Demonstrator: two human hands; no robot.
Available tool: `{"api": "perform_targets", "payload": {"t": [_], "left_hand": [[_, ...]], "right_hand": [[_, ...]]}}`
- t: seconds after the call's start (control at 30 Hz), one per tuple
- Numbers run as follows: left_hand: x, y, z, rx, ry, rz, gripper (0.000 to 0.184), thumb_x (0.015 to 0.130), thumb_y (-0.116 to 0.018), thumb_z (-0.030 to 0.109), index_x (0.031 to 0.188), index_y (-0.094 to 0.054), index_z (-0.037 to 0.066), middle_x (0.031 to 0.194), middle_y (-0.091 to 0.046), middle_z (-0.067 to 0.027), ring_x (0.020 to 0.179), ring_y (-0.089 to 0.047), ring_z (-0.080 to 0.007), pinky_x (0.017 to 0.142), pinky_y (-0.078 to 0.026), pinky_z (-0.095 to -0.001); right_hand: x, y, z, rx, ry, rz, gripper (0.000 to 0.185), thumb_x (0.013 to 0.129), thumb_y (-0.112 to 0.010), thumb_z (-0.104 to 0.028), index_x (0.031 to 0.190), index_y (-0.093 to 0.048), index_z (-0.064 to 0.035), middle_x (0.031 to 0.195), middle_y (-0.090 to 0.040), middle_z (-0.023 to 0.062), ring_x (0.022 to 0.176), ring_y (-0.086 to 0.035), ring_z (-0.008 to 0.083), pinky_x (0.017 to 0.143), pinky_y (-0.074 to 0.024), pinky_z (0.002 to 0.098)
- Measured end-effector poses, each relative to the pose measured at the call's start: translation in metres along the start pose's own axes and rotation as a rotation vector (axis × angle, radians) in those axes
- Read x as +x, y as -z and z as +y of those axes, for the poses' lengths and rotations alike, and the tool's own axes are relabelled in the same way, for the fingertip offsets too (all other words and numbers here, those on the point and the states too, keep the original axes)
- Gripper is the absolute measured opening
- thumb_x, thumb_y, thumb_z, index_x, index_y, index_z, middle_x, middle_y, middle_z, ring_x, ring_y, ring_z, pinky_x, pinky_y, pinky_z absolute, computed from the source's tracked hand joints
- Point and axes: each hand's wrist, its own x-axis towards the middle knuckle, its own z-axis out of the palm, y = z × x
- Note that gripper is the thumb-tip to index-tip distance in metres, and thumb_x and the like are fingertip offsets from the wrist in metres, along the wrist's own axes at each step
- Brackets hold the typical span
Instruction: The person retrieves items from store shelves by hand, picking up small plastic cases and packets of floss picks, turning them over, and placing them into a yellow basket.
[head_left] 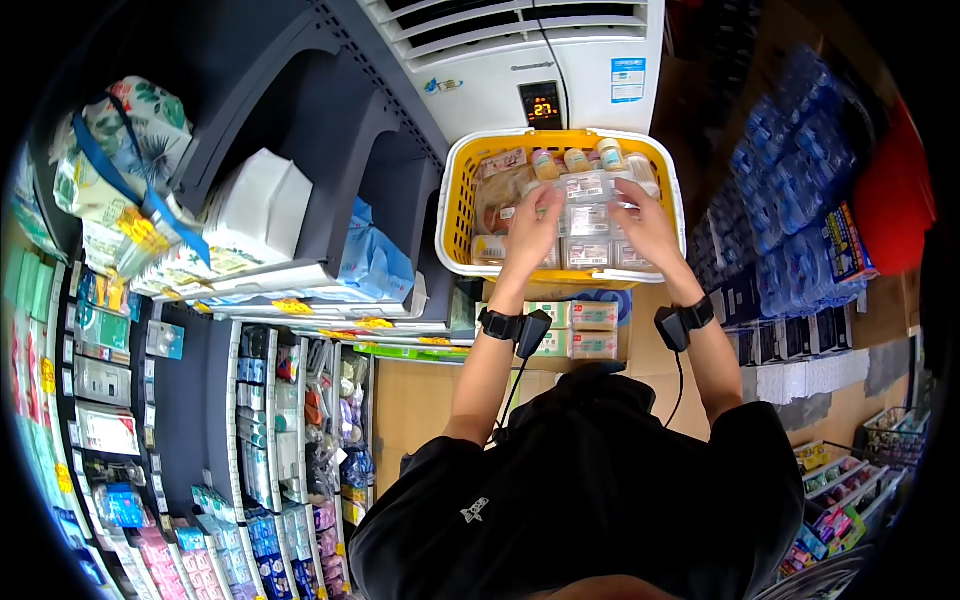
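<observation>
In the yellow basket (454,200), below the white unit's display: clear labelled packs (587,220) in stacked rows, small jars (577,161) along the far side. Left hand (534,225) at the packs' left, fingers slightly bent, near together. Right hand (646,228) opposite, fingers curved, a little apart. Whether either pinches a pack: cannot tell.

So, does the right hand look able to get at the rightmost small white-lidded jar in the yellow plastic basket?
Likely yes: the jar shows its lid uncovered, close beyond the right hand, and nothing seems to stand between them.
</observation>
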Motion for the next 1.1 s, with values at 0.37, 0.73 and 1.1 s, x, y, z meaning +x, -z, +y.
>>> {"api": "perform_targets", "payload": {"t": [0.37,0.73,1.1], "left_hand": [[-0.142,0.089,0.095,-0.08,-0.076,0.068,0.03,0.103,-0.058,0.023,0.124,-0.067,0.003,0.121,-0.068,-0.0097,0.105,-0.062,-0.0157,0.094,-0.047,-0.0299],[-0.324,0.212,0.126,-0.105,0.055,0.517,0.025,0.1,-0.06,0.011,0.121,-0.067,0.001,0.123,-0.067,-0.0098,0.11,-0.063,-0.0184,0.094,-0.049,-0.033],[-0.533,0.285,0.132,0.038,0.118,1.108,0.026,0.1,-0.06,0.01,0.123,-0.066,0.001,0.122,-0.067,-0.0102,0.113,-0.063,-0.0186,0.098,-0.049,-0.0331]], "right_hand": [[-0.098,-0.029,-0.11,0.443,0.24,-0.368,0.04,0.097,-0.06,-0.005,0.136,-0.052,0.0007,0.134,-0.06,0.0119,0.116,-0.06,0.0206,0.098,-0.0491,0.034],[-0.178,-0.15,-0.2,0.719,0.262,-0.888,0.047,0.097,-0.059,-0.006,0.141,-0.046,0.0034,0.134,-0.059,0.0161,0.111,-0.06,0.019,0.093,-0.0474,0.0307],[-0.297,-0.285,-0.29,0.688,0.288,-1.452,0.057,0.095,-0.059,-0.009,0.147,-0.041,0.0038,0.135,-0.057,0.0169,0.111,-0.06,0.0198,0.092,-0.0487,0.0314]]}}
